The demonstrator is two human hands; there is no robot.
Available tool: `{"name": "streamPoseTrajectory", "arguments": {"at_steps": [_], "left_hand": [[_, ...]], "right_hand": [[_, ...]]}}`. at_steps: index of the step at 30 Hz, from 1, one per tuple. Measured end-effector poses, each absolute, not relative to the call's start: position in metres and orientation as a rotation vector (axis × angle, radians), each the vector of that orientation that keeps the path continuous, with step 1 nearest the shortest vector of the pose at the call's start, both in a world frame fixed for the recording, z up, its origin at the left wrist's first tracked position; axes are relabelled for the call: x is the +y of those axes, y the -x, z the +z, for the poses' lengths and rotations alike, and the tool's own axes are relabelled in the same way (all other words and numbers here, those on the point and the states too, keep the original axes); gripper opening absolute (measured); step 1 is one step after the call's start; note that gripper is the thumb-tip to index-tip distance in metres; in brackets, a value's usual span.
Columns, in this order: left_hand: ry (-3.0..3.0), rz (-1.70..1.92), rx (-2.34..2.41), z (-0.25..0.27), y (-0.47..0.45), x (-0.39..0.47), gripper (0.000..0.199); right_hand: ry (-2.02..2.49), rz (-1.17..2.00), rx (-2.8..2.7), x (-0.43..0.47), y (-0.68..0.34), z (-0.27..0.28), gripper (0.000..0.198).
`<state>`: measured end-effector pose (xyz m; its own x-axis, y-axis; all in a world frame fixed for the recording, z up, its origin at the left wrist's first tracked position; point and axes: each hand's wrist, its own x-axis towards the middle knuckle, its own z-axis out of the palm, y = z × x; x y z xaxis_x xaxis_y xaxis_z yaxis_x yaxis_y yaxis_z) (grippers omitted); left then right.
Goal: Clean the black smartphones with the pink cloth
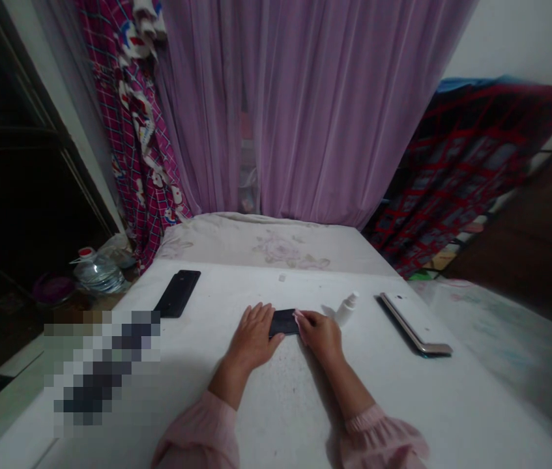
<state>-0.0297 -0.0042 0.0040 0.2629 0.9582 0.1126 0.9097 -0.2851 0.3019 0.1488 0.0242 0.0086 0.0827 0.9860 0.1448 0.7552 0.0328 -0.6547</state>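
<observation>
Partly, the flattened left hand (253, 335) hides a dark phone (283, 322); the right hand (322, 333) pinches pink cloth (298, 316).

Dim; light prob. from R, soft shadow L of bottle (347, 310); edges stretched, blurry; lower-L patch (104, 368) pixelated.

Centre: dark flat item (284, 322), left end hidden under left hand (255, 332); pink cloth (298, 315) mostly covered by right hand (323, 333). Lower left: pixelated patch (104, 371), contents unreadable. Bottom edge crops both sleeves (202, 433).
</observation>
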Motion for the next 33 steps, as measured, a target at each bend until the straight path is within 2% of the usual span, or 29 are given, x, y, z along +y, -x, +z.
{"name": "streamPoseTrajectory", "arguments": {"at_steps": [6, 14, 21, 24, 28, 30, 33], "left_hand": [[-2.360, 0.437, 1.741, -0.001, 0.031, -0.003, 0.057], [-2.364, 0.423, 1.724, 0.002, 0.032, -0.003, 0.057], [-2.337, 0.484, 1.726, -0.002, 0.035, -0.001, 0.061], [-2.260, 0.588, 1.775, -0.005, 0.038, 0.001, 0.068], [-2.261, 0.543, 1.735, -0.002, 0.037, 0.002, 0.064], [-2.252, 0.494, 1.737, 0.001, 0.035, 0.000, 0.068], [-2.232, 0.424, 1.769, 0.006, 0.031, -0.003, 0.091]], "right_hand": [[1.769, 0.537, -1.662, 0.006, -0.157, 0.005, 0.037], [1.825, 0.460, -1.832, 0.048, -0.142, 0.016, 0.036], [1.600, 0.595, -1.971, 0.052, -0.152, 0.014, 0.027], [1.605, 0.617, -1.923, 0.037, -0.163, 0.008, 0.031], [1.649, 0.618, -1.720, 0.014, -0.168, 0.002, 0.034], [1.655, 0.650, -1.679, 0.005, -0.166, 0.002, 0.033], [1.664, 0.694, -1.690, -0.004, -0.163, 0.004, 0.033]]}}
